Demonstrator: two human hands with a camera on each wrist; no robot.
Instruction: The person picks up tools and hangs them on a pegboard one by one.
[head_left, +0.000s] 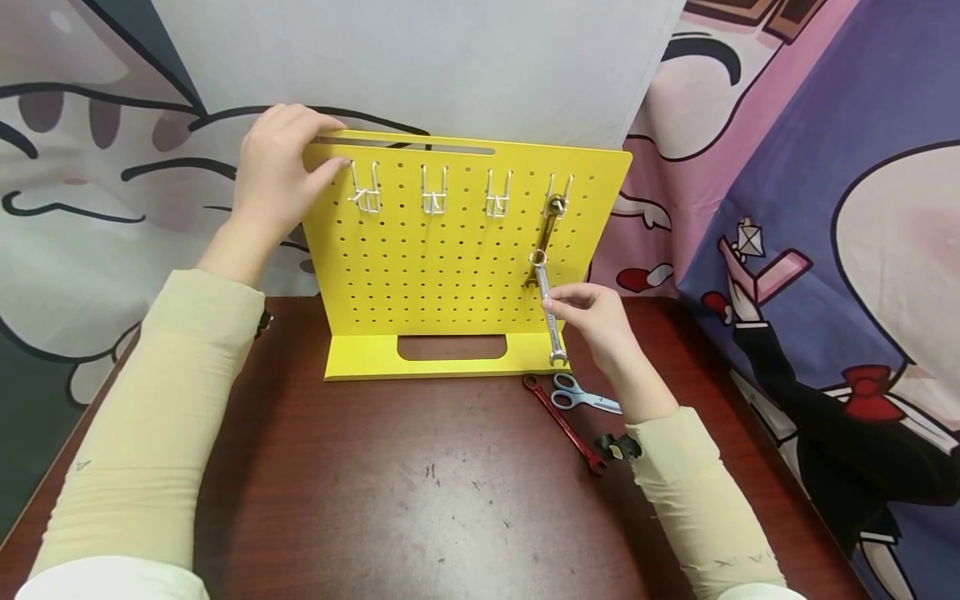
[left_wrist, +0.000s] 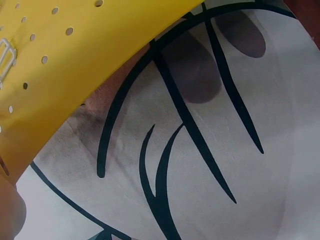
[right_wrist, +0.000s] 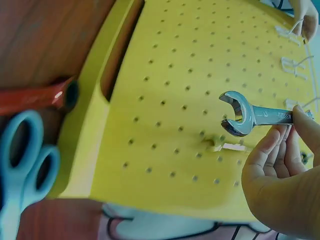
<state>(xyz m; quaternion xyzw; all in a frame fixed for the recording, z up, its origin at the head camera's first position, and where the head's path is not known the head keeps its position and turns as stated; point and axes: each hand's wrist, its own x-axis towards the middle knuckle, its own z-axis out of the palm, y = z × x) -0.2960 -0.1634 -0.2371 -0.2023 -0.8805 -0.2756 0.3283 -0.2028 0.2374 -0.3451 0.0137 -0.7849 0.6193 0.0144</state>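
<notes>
A yellow pegboard (head_left: 465,250) stands upright on the table, with several white wire hooks (head_left: 433,200) along its upper part. At its top left corner my left hand (head_left: 273,171) grips the edge, thumb on the front face. My right hand (head_left: 600,321) pinches a silver combination wrench (head_left: 554,333) in front of the board's right side; the open end points down and the ring end up. Behind it, a dark bronze-toned wrench (head_left: 550,227) hangs from the rightmost hook. The right wrist view shows the silver wrench's open jaw (right_wrist: 270,116) apart from the board.
On the brown table (head_left: 375,483), a red wrench (head_left: 566,425) and light blue-handled scissors (head_left: 581,396) lie by the board's front right corner. Printed cloth (head_left: 810,250) lines the back and right side, with a plain white panel (head_left: 420,67) behind the board.
</notes>
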